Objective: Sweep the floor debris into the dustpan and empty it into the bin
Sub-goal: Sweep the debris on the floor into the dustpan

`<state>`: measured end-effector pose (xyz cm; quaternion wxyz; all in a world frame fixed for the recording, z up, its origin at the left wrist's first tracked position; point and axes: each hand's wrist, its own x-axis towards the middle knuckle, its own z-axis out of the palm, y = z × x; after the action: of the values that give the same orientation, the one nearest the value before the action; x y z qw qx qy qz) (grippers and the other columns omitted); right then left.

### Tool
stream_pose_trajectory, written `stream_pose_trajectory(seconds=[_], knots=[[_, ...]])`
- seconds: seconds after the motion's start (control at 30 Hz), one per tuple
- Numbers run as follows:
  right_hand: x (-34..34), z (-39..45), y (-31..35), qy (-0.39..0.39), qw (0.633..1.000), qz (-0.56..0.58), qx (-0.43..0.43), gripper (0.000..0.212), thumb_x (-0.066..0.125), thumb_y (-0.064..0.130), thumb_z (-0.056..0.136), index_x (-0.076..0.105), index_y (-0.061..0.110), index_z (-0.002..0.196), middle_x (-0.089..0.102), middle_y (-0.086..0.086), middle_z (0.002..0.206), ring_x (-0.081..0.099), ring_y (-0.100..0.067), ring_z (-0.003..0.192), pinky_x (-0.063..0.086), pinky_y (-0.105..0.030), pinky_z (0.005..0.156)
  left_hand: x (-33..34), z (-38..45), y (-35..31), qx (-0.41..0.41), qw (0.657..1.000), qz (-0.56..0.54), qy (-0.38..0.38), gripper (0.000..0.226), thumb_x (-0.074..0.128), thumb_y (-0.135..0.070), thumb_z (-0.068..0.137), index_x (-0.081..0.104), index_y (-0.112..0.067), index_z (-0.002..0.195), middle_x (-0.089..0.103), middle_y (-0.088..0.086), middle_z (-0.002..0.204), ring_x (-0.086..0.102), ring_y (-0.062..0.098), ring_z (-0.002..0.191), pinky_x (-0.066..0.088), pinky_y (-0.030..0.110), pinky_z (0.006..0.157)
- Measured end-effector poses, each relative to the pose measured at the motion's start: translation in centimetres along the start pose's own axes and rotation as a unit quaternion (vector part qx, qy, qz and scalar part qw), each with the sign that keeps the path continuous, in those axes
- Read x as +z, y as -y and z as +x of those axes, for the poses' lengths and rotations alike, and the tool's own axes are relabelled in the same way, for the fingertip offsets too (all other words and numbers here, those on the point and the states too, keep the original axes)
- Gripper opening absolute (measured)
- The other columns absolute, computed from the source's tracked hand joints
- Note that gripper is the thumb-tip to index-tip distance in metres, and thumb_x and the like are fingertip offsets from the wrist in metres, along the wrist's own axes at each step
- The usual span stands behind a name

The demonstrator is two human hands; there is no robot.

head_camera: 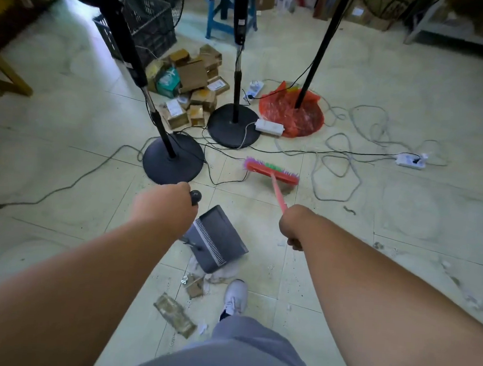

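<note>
A: What does each hand hold?

B: The left hand (pixel 163 206) is curled round the black knob-ended handle (pixel 195 197) of the dustpan (pixel 216 238). The right hand (pixel 291 225) is clamped on the pink stick of the broom (pixel 272 173), fingers wrapped round it.

A: How does the dustpan look, and where is it?

B: Dark grey, boxy, with a pale ribbed comb strip along one edge. It sits on the tiled floor (pixel 403 217) between the two forearms, tilted, its lower edge touching a heap of debris (pixel 196 285) (crumpled paper, foil, brown scraps).

A: And the broom?

B: A red head with purple, pink and green bristles, resting on the floor ahead of the right hand, just beside the round black base of a fan stand (pixel 173 161).

A: Other litter?

B: A flattened clear wrapper (pixel 175 314) lies nearer the person, left of a white shoe (pixel 235 298). White fluff is scattered on the tiles at the right.

A: Background?

B: Two more stands, one set on a red plastic bag (pixel 292 115); a pile of small cardboard boxes (pixel 194 85); power strips and looping cables (pixel 347 161).
</note>
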<state>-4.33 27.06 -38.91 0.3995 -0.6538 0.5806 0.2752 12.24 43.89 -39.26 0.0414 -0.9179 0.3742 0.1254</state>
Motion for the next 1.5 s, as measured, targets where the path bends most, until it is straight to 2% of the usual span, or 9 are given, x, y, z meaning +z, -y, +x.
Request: stream_pose_trajectory(seconds=[0.1,0.27,0.43,0.5,0.7,0.83,1.03,1.33,1.5], knots=[[0.1,2.6,-1.0,0.006,0.997,0.050,0.063,0.022,0.036,0.014,0.101,0.044,0.013,0.122,0.049,-0.013,0.073,0.047,-0.018,0.057,0.040,-0.026,0.051,0.6,0.3,-0.3,-0.009,1.000,-0.003,0.017,0.023,0.038,-0.033,0.098,0.050,-0.018,0.084,0.053,-0.001,0.068,0.054,0.025,0.065,0.045,0.029,0.058],[1.6,1.1,-1.9,0.063,0.992,0.024,0.105,0.012,0.034,0.012,0.100,0.037,0.008,0.111,0.050,-0.012,0.075,0.046,-0.015,0.055,0.037,-0.024,0.050,0.8,-0.3,0.3,-0.010,1.000,-0.015,0.012,0.022,0.039,-0.031,0.098,0.052,-0.016,0.089,0.052,0.000,0.068,0.053,0.025,0.065,0.041,0.029,0.056],[4.7,-2.7,-2.7,0.111,0.991,-0.040,0.062,0.004,0.032,0.017,0.102,0.035,0.019,0.099,0.048,-0.012,0.075,0.042,-0.015,0.056,0.037,-0.023,0.051,1.6,-3.7,3.0,-0.004,1.000,-0.016,-0.016,0.024,0.037,-0.034,0.098,0.051,-0.017,0.091,0.053,0.001,0.068,0.055,0.026,0.064,0.045,0.029,0.056],[6.7,-4.9,-3.3,0.117,0.991,-0.058,0.037,0.021,0.032,0.015,0.103,0.030,0.023,0.084,0.046,-0.011,0.076,0.040,-0.013,0.057,0.036,-0.022,0.053,2.2,-6.1,4.4,-0.002,1.000,-0.018,-0.019,0.026,0.037,-0.035,0.098,0.053,-0.015,0.092,0.054,0.002,0.068,0.056,0.027,0.066,0.046,0.030,0.057],[14.8,-11.8,-4.8,0.127,0.989,-0.080,0.016,0.029,0.032,0.010,0.102,0.032,0.023,0.076,0.045,-0.008,0.072,0.039,-0.011,0.055,0.036,-0.015,0.041,2.8,-15.2,9.9,-0.002,1.000,-0.016,-0.021,0.025,0.036,-0.034,0.101,0.049,-0.015,0.091,0.044,-0.001,0.067,0.047,0.023,0.064,0.031,0.026,0.050],[18.7,-16.1,-5.0,0.125,0.987,-0.098,0.025,0.016,0.034,0.006,0.099,0.045,0.010,0.088,0.046,-0.008,0.066,0.037,-0.011,0.048,0.035,-0.011,0.037,3.2,-20.0,13.4,-0.017,0.999,-0.022,-0.037,0.024,0.035,-0.035,0.100,0.049,-0.017,0.091,0.042,-0.002,0.066,0.046,0.024,0.061,0.033,0.027,0.052],[20.3,-20.6,-4.9,0.110,0.981,-0.157,0.002,0.026,0.031,0.006,0.099,0.047,0.013,0.079,0.041,-0.006,0.061,0.031,-0.010,0.027,0.029,-0.012,0.037,3.9,-24.1,17.1,-0.021,0.998,-0.009,-0.050,0.020,0.037,-0.032,0.098,0.049,-0.019,0.090,0.047,-0.002,0.068,0.045,0.020,0.056,0.034,0.026,0.050],[19.8,-21.2,-3.3,0.109,0.983,-0.143,0.034,0.022,0.034,0.013,0.097,0.052,0.013,0.111,0.041,-0.004,0.050,0.036,-0.010,0.028,0.032,-0.011,0.038,4.1,-24.7,18.8,-0.025,0.999,-0.011,-0.037,0.023,0.035,-0.033,0.097,0.051,-0.019,0.089,0.051,-0.001,0.069,0.054,0.024,0.063,0.041,0.028,0.054],[19.0,-19.9,-1.3,0.095,0.983,-0.158,0.007,0.034,0.032,0.030,0.104,0.036,0.009,0.078,0.034,-0.004,0.065,0.030,-0.011,0.052,0.027,-0.019,0.048,3.2,-21.7,17.0,-0.011,1.000,-0.005,-0.028,0.022,0.035,-0.032,0.098,0.050,-0.018,0.090,0.050,-0.001,0.070,0.051,0.022,0.061,0.039,0.026,0.052]])
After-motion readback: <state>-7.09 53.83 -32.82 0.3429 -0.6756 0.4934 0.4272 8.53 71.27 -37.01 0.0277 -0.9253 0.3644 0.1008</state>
